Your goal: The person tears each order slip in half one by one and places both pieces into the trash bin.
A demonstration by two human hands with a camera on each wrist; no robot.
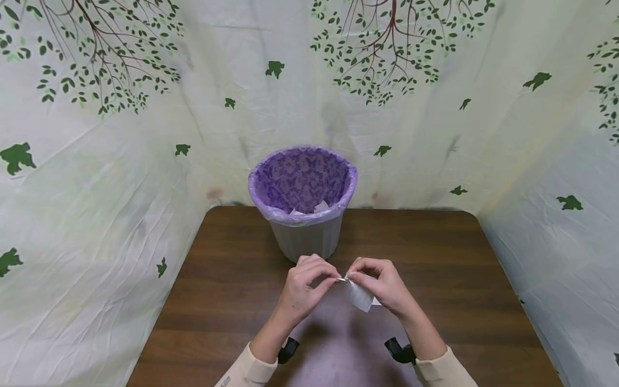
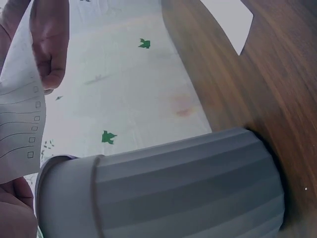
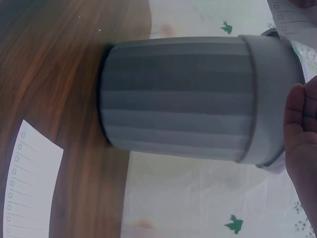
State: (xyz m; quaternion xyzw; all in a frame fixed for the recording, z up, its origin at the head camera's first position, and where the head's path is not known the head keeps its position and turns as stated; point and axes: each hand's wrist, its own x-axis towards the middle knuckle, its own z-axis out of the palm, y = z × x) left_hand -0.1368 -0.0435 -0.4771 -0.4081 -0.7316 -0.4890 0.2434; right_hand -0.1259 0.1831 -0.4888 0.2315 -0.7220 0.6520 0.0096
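Observation:
My left hand (image 1: 306, 287) pinches one end of a white paper slip (image 1: 359, 295) between thumb and fingertips. On its other side my right hand (image 1: 379, 282) pinches the same slip, their fingertips almost meeting. Small printed boxes and lines run down the slip (image 2: 22, 119) in the left wrist view. Both hands are above the table, just in front of a grey trash bin (image 1: 309, 236). That bin has a purple patterned liner (image 1: 304, 172), with white paper pieces (image 1: 321, 206) inside. Another checklist slip (image 3: 32, 183) lies on the table, mostly hidden under the held one in the head view.
The brown wooden table (image 1: 232, 301) carries the bin near its far edge. A pale cloth (image 1: 121, 215) printed with leaves and branches hangs behind and at both sides. Black wrist camera mounts (image 1: 400, 352) sit at the wrists.

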